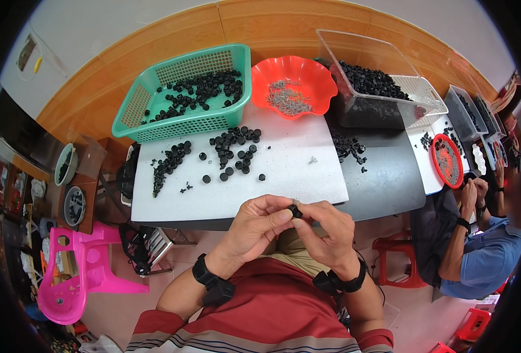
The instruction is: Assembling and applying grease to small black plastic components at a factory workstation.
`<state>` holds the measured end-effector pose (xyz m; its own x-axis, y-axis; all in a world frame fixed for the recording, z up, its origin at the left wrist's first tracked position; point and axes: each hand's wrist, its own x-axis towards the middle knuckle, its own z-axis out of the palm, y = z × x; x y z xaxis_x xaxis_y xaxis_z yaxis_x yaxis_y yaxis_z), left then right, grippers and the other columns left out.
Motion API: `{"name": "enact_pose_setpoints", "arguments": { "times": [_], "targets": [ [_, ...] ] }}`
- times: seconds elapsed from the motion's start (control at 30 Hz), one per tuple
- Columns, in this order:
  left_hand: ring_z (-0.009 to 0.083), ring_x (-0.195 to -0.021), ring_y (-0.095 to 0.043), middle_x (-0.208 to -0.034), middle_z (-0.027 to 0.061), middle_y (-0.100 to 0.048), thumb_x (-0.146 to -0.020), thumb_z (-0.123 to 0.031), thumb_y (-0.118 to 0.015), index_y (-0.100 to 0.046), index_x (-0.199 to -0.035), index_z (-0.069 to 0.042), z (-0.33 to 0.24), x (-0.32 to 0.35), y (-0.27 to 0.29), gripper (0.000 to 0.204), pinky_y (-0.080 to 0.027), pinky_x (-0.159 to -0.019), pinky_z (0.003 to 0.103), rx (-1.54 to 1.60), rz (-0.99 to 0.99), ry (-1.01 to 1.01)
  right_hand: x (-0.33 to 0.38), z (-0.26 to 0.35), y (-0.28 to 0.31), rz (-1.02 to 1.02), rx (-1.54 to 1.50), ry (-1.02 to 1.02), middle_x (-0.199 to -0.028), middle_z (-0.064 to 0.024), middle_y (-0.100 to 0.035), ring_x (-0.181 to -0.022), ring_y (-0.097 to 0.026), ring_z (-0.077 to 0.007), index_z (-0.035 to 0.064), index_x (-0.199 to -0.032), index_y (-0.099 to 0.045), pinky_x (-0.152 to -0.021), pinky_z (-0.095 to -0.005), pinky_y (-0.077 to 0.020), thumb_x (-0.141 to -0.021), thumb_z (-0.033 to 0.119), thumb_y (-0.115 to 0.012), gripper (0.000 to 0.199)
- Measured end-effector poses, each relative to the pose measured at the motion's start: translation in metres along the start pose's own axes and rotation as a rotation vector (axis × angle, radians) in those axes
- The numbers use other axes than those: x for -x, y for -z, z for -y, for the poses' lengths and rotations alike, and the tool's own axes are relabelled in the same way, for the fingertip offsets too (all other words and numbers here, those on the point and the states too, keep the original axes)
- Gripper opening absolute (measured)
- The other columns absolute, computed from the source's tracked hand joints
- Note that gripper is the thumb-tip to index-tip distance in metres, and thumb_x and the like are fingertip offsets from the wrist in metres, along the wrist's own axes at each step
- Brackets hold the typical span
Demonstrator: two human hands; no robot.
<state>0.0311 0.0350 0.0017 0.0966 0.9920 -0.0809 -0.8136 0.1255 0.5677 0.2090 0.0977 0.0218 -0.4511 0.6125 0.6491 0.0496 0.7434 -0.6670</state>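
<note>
Just past the table's near edge, my left hand (256, 228) and my right hand (327, 230) meet, fingertips pinched together. Between them is a small black plastic part (296, 210), mostly covered by the fingers. On the white board (299, 176) in front lie round black caps (237, 144) in a loose cluster. To their left is a pile of smaller black pieces (167, 166). A few thin metal pins (313, 159) rest on the board's right side. Behind it, a scalloped red bowl (260, 76) holds many similar metal pins.
A green basket (178, 132) of black caps stands at the back left. A clear bin (354, 100) full of black parts stands back right, with loose black pieces (348, 147) before it. A co-worker (478, 247) sits at right; a pink stool (84, 265) stands left.
</note>
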Motion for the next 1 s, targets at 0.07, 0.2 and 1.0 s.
{"name": "enact_pose_setpoints", "arguments": {
  "times": [0.07,0.2,1.0],
  "targets": [
    [0.0201,-0.107,-0.071,-0.118,0.0130,-0.072,-0.097,0.002,-0.067,-0.071,-0.116,-0.002,0.000,0.000,-0.001,0.020,-0.062,-0.096,0.033,-0.004,0.008,-0.002,0.002,-0.001,-0.001,-0.048,-0.012,0.019,-0.091,-0.0122,-0.073,-0.070,-0.071,-0.0208,-0.0002,-0.109,-0.072,-0.060,-0.0291,-0.0557,-0.083,0.000,-0.081,0.028],
    [0.0183,-0.106,-0.071,-0.117,0.0126,-0.072,-0.097,0.002,-0.068,-0.072,-0.114,-0.002,0.002,0.003,-0.002,0.018,-0.060,-0.097,0.032,-0.001,0.004,-0.005,0.004,-0.002,-0.001,-0.066,-0.012,0.037,-0.094,-0.0126,-0.073,-0.071,-0.071,-0.0206,-0.0004,-0.110,-0.073,-0.060,-0.0290,-0.0564,-0.083,0.000,-0.082,0.029],
    [0.0224,-0.109,-0.070,-0.122,0.0167,-0.071,-0.098,0.000,-0.068,-0.073,-0.113,-0.001,0.009,0.006,-0.021,0.016,-0.059,-0.099,0.036,-0.061,-0.093,-0.030,0.011,-0.008,-0.002,-0.164,0.015,0.136,-0.091,-0.0120,-0.072,-0.070,-0.072,-0.0225,0.0016,-0.111,-0.072,-0.057,-0.0296,-0.0567,-0.082,0.001,-0.083,0.031]
  ]
}}
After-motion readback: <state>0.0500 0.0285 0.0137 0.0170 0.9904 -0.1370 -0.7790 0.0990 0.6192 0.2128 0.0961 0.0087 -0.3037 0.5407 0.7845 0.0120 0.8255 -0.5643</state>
